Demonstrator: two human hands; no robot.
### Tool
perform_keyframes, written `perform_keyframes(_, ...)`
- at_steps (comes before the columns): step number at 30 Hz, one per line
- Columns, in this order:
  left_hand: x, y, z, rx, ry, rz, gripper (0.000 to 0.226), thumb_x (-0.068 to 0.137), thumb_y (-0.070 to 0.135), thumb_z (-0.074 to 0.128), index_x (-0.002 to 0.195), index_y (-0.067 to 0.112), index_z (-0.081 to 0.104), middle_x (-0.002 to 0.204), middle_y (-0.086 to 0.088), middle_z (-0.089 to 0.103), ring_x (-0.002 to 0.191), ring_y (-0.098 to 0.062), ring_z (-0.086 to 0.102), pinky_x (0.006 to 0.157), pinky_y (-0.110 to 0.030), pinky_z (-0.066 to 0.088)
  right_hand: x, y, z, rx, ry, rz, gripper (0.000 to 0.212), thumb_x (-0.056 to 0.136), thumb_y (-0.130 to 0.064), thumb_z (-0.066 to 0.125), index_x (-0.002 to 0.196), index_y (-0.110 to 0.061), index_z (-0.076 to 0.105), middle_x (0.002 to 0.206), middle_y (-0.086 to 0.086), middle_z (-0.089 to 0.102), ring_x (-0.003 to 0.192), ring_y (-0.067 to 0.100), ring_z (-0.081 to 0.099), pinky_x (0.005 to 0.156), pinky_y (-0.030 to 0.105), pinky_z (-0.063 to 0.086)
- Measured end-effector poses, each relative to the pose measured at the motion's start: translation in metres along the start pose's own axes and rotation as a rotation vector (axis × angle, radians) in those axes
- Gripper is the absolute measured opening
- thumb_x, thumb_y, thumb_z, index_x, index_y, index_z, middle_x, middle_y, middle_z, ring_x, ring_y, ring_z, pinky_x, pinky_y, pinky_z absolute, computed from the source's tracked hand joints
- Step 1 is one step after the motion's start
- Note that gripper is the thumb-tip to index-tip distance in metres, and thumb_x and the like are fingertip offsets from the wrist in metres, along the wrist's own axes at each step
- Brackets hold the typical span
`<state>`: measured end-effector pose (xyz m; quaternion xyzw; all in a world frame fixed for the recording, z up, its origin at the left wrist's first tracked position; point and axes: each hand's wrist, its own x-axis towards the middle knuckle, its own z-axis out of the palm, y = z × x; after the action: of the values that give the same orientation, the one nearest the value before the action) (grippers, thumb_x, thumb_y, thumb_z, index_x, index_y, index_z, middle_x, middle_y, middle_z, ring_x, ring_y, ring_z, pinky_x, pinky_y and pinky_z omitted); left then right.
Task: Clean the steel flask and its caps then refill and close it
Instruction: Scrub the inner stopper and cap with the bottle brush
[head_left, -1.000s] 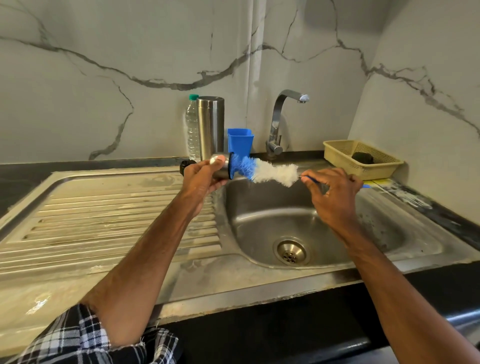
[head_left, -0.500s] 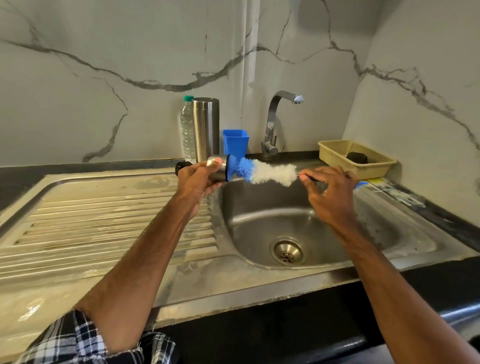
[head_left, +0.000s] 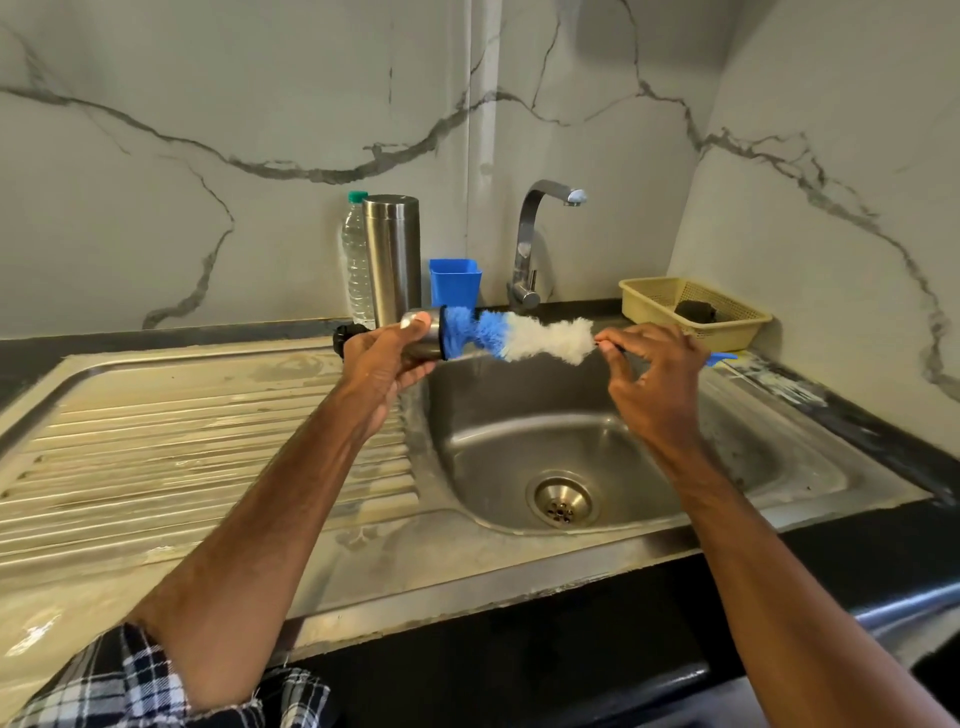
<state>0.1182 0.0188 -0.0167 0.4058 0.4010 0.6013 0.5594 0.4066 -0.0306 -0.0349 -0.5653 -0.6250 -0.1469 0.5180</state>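
My left hand (head_left: 384, 364) grips the steel cap (head_left: 423, 340); my right hand (head_left: 654, 379) pinches the blue-and-white bottle brush (head_left: 519, 338), its bristles inside the cap.

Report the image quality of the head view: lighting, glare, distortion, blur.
Head view: soft, even light with a faint shadow on the marble wall behind the curved chrome tap; bright glare streaks run down the upright steel flask and across the ribbed steel draining board; wide-angle lens bends the counter edge outward; the white-and-blue bottle brush and both hands look sharp.
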Motion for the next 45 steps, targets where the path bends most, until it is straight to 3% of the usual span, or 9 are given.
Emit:
perform_keyframes(5, -0.002, 0.000, 0.002, -0.010, 0.020, -0.017, 0.041, 0.089, 0.020, 0.076, 0.119, -0.006, 0.066, 0.108, -0.019, 0.075, 0.101, -0.028, 0.074, 0.085, -0.039, 0.062, 0.001, 0.005, 0.001, 0.001, -0.020, -0.031, 0.017, 0.090, -0.017, 0.073, 0.105, -0.021, 0.077, 0.099, -0.003, 0.073, 0.099, 0.021, 0.058, 0.090, 0.030, 0.021)
perform_keyframes(9, -0.006, 0.002, 0.004, -0.021, 0.000, 0.006, 0.026, 0.090, 0.017, 0.075, 0.108, -0.001, 0.070, 0.101, -0.017, 0.077, 0.096, -0.027, 0.075, 0.081, -0.036, 0.063, 0.002, 0.008, -0.002, 0.037, -0.021, 0.051, 0.017, 0.091, -0.020, 0.072, 0.108, -0.023, 0.076, 0.101, -0.004, 0.073, 0.102, 0.021, 0.059, 0.094, 0.033, 0.023)
perform_keyframes(12, -0.005, 0.002, 0.002, -0.001, -0.005, -0.006, 0.038, 0.090, 0.018, 0.075, 0.118, -0.005, 0.066, 0.107, -0.020, 0.075, 0.101, -0.030, 0.074, 0.085, -0.039, 0.062, -0.001, 0.004, 0.003, 0.048, -0.069, -0.001, 0.017, 0.091, -0.020, 0.072, 0.107, -0.024, 0.077, 0.099, -0.007, 0.072, 0.099, 0.017, 0.056, 0.094, 0.034, 0.025)
perform_keyframes(16, -0.005, 0.003, 0.002, -0.009, -0.014, 0.001, 0.038, 0.090, 0.018, 0.075, 0.119, -0.006, 0.067, 0.108, -0.020, 0.075, 0.101, -0.030, 0.074, 0.082, -0.036, 0.063, 0.002, 0.005, -0.001, 0.059, -0.023, 0.097, 0.019, 0.091, -0.020, 0.072, 0.109, -0.024, 0.076, 0.103, -0.005, 0.072, 0.104, 0.021, 0.059, 0.095, 0.030, 0.021)
perform_keyframes(22, -0.004, 0.001, 0.003, 0.004, -0.017, 0.030, 0.041, 0.088, 0.018, 0.076, 0.120, -0.006, 0.067, 0.109, -0.021, 0.075, 0.103, -0.030, 0.074, 0.089, -0.043, 0.061, 0.004, 0.015, 0.000, 0.089, -0.066, 0.115, 0.020, 0.089, -0.022, 0.073, 0.109, -0.026, 0.075, 0.099, -0.006, 0.074, 0.098, 0.022, 0.065, 0.097, 0.058, 0.044)
perform_keyframes(32, -0.003, 0.000, 0.005, 0.003, 0.034, 0.050, 0.039, 0.088, 0.019, 0.077, 0.119, -0.004, 0.069, 0.108, -0.019, 0.075, 0.101, -0.027, 0.074, 0.087, -0.041, 0.062, 0.000, 0.004, 0.002, 0.103, -0.090, 0.081, 0.022, 0.089, -0.018, 0.073, 0.110, -0.023, 0.075, 0.101, -0.008, 0.073, 0.100, 0.020, 0.063, 0.094, 0.056, 0.048)
perform_keyframes(36, -0.001, 0.002, 0.003, -0.074, 0.075, 0.054, 0.036, 0.087, 0.017, 0.079, 0.115, -0.003, 0.069, 0.110, -0.020, 0.074, 0.104, -0.030, 0.073, 0.088, -0.042, 0.061, 0.003, 0.012, -0.001, 0.121, -0.027, 0.197, 0.024, 0.089, -0.021, 0.073, 0.112, -0.023, 0.074, 0.103, -0.009, 0.072, 0.102, 0.020, 0.063, 0.095, 0.057, 0.047)
perform_keyframes(40, -0.002, 0.001, 0.005, -0.069, 0.092, 0.027, 0.038, 0.085, 0.016, 0.080, 0.117, -0.002, 0.068, 0.110, -0.020, 0.074, 0.102, -0.030, 0.074, 0.084, -0.040, 0.063, -0.002, -0.001, 0.001, 0.118, -0.086, 0.048, 0.021, 0.089, -0.021, 0.072, 0.110, -0.022, 0.076, 0.098, -0.011, 0.071, 0.098, 0.019, 0.063, 0.091, 0.056, 0.048)
perform_keyframes(45, 0.002, 0.003, -0.003, -0.110, 0.136, 0.008, 0.041, 0.087, 0.016, 0.079, 0.121, -0.002, 0.067, 0.113, -0.019, 0.073, 0.103, -0.028, 0.073, 0.086, -0.039, 0.062, 0.004, 0.009, -0.006, 0.065, -0.054, 0.145, 0.019, 0.089, -0.023, 0.073, 0.109, -0.023, 0.076, 0.101, -0.007, 0.075, 0.101, 0.020, 0.064, 0.098, 0.057, 0.045)
